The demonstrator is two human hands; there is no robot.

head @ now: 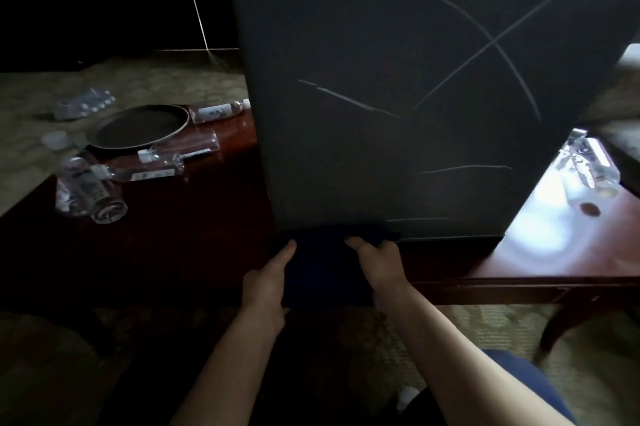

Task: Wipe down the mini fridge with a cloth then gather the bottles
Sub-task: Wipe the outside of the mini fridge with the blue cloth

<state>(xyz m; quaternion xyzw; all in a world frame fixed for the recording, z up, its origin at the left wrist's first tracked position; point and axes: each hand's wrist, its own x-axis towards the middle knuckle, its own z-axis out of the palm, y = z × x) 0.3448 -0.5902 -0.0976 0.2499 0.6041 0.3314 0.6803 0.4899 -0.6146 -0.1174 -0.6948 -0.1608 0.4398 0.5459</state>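
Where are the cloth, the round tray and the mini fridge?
Cloth (pixel 322 266), head view: its dark middle, between the hands.
Round tray (pixel 138 127), head view: its inner base.
Mini fridge (pixel 381 79), head view: its scratched front.
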